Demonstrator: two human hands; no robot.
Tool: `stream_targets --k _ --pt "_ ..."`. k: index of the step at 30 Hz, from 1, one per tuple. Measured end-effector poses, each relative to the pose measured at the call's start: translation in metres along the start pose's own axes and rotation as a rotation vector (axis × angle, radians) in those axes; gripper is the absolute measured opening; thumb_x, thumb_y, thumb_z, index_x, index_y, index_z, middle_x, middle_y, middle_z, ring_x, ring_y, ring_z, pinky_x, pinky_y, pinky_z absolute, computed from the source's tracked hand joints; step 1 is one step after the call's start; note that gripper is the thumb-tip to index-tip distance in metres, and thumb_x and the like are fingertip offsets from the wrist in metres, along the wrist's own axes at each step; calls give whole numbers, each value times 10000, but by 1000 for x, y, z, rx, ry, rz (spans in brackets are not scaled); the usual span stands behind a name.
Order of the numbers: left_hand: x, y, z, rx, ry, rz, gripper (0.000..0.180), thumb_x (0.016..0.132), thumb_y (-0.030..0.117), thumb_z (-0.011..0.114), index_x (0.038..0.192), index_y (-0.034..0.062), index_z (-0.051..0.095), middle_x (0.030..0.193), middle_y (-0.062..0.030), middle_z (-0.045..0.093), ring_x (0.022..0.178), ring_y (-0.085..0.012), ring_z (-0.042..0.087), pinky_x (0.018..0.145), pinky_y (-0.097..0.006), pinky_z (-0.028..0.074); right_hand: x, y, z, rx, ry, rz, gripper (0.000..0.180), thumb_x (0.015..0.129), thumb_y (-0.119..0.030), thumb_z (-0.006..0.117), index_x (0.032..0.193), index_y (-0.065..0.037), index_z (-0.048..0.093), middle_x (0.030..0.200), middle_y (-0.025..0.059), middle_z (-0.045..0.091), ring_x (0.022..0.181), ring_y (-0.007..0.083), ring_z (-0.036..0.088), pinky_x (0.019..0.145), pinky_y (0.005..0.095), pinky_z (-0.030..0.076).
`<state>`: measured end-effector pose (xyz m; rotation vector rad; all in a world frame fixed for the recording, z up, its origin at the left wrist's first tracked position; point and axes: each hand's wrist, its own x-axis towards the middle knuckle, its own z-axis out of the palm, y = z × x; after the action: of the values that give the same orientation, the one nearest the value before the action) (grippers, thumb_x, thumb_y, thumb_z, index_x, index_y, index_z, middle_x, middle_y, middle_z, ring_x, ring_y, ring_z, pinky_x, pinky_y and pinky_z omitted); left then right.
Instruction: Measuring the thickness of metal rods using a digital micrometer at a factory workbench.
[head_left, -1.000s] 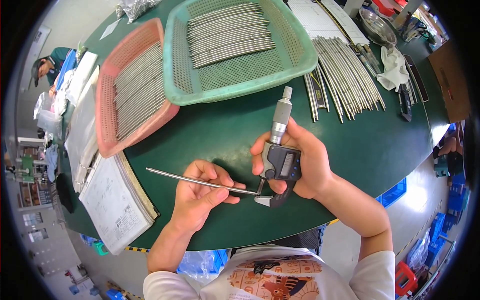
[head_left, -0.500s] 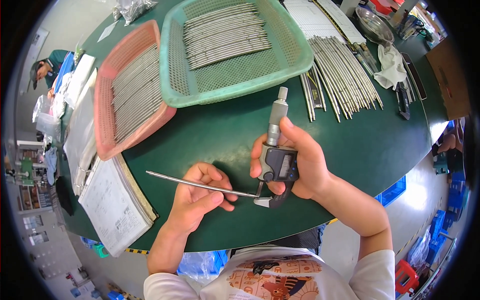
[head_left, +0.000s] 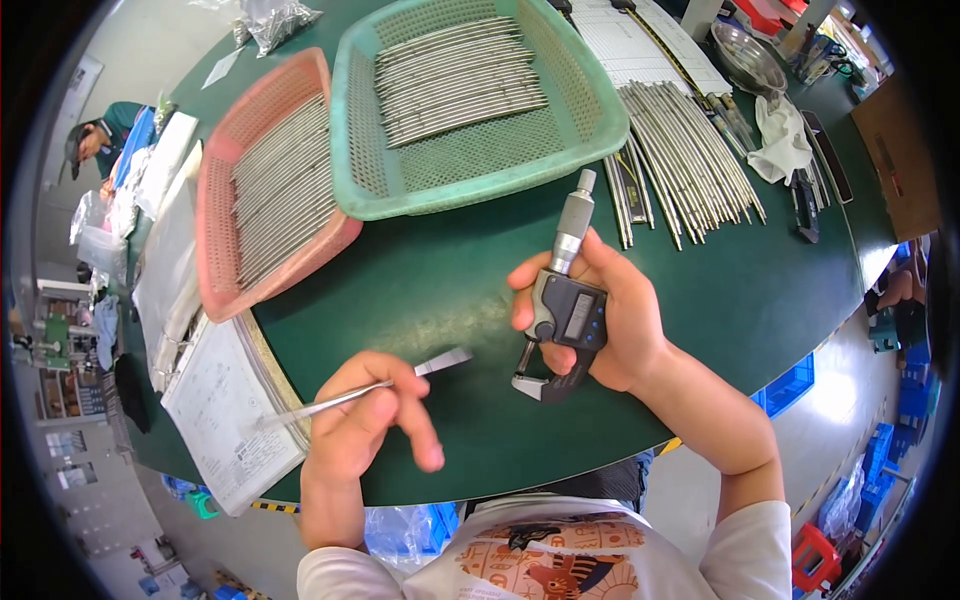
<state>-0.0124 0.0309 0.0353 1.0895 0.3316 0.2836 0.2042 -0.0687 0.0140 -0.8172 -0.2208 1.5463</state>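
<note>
- We hold a thin metal rod (head_left: 350, 397) in our left hand (head_left: 362, 425), the grip clamped on it between thumb and forefinger, the other fingers loosely spread.
- The rod runs from about 8 o'clock, over the open notebook (head_left: 225, 415), toward 2 o'clock, where its blurred flat end points at the micrometer; the two are near but apart.
- Our right hand (head_left: 615, 315) has its grip clamped around a digital micrometer (head_left: 562, 315), grey and black, held upright above the table (head_left: 440, 290).
- The micrometer's thimble points to 12 o'clock and its curved frame hangs at 6 o'clock; the thumb lies across the body beside the small screen.
- At 12 o'clock from our hands stands a green plastic basket (head_left: 590, 110) with a layer of rods in it.
- At 10 o'clock a pink plastic basket (head_left: 215, 250) holds more rods, its edge tucked under the green one.
- At 2 o'clock a loose bundle of long rods (head_left: 690, 160) lies fanned on the table, with a white cloth (head_left: 785, 140) just beside it.
- A metal bowl (head_left: 748, 60) sits farther off at 1 o'clock.
- At far 10 o'clock another person in a cap (head_left: 95, 145) is at the table's edge.
</note>
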Motion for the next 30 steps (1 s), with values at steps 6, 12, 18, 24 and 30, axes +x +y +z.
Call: stream_targets --k 6,12,18,24,30 --pt "5 -4 5 32 -8 -4 529 716 58 513 1177 75 254 953 -119 435 775 -164 501 647 -288 458 0 3 -1 11 -14 1 575 854 -473 193 924 12 494 720 129 550 376 146 424 391 239 363" --pt "17 -28 14 67 266 210 371 790 -23 491 1114 37 319 887 -94 476 770 -180 552 627 -257 512 -1 6 2 -1 -44 2 578 852 -477 184 903 13 487 724 128 550 388 145 429 400 239 366" --pt "22 -41 23 116 442 282 376 782 8 514 1107 39 328 883 -82 471 756 -181 556 589 -247 522 -1 9 2 48 -34 -12 545 861 -450 185 866 -5 500 713 152 535 400 167 429 369 248 379" --pt "23 -42 25 124 432 274 365 785 4 508 1099 39 326 888 -83 471 761 -178 556 587 -248 520 -3 9 3 52 -17 -20 538 861 -447 186 867 -8 497 713 155 534 403 170 431 369 247 378" --pt "23 -43 25 125 422 256 368 783 15 519 1096 38 328 888 -82 470 759 -173 553 585 -249 519 -2 10 2 54 -48 -6 574 847 -484 204 887 11 492 712 135 558 391 144 441 399 234 374"
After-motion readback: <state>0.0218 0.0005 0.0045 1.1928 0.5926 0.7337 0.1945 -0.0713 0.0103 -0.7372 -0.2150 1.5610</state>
